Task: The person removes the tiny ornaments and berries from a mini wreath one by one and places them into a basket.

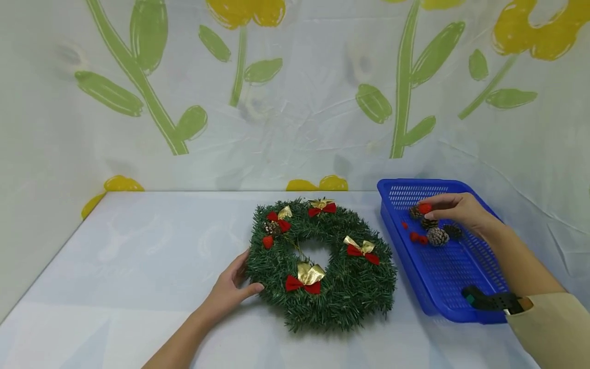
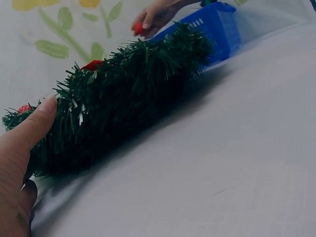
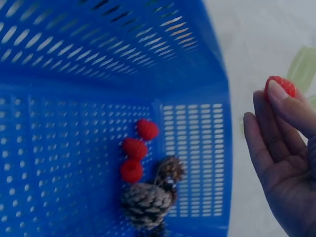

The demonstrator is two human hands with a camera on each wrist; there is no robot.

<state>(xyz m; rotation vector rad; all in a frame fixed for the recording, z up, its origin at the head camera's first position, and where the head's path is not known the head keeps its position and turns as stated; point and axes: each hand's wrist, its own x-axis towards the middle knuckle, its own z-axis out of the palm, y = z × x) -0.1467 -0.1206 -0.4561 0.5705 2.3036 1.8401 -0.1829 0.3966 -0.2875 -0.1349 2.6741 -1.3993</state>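
Note:
A green wreath point(image 1: 350, 289) lies flat on the white table, trimmed with red-and-gold bows point(image 1: 305, 279), one red berry point(image 1: 268, 241) and a small pine cone point(image 1: 272, 227). My left hand point(image 1: 230, 288) holds its left rim, fingers behind and thumb in front; the left wrist view shows the thumb point(image 2: 34, 123) pressed against the wreath point(image 2: 133, 94). My right hand point(image 1: 454, 210) hovers over the blue basket point(image 1: 396, 187) and pinches a red berry point(image 1: 424, 208) at its fingertips, also seen as the berry point(image 3: 279, 85) between thumb and finger of the right hand point(image 3: 286, 163).
Inside the basket point(image 3: 74, 54) lie three loose red berries point(image 3: 134, 148) and a few pine cones point(image 3: 145, 202) near its far end. A floral cloth hangs behind the table. The table's left side point(image 1: 138, 246) is bare. A black wrist strap point(image 1: 488, 300) overlaps the basket's near edge.

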